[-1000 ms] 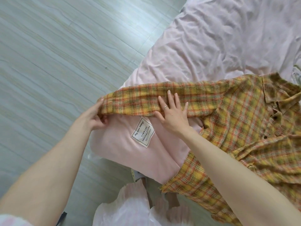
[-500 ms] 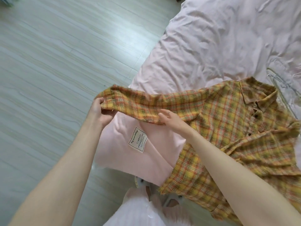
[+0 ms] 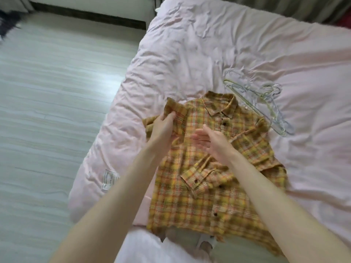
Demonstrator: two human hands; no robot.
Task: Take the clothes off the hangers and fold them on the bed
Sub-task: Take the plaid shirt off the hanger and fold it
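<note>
At the near edge of the bed (image 3: pixel 117 103) the shirt (image 3: pixel 191 186) lies face up, hem hanging a bit over the side toward the floor (image 3: pixel 47 95). One sleeve is already folded across the chest. The right hand (image 3: pixel 212 143) hovers flat and open over the middle, holding nothing. The left hand (image 3: pixel 161 126) pinches the other sleeve, bunched up by the shoulder. It's thin soft flannel by the look of it, so light and floppy, not slippery; I'd grab it at seams, cuff or shoulder, since loose cloth just sags. Past the collar the hangers (image 3: pixel 266 103) lie in a pile, one just touching the shirt. Plenty of open sheet beyond and to the right, but the left drops straight off.
</note>
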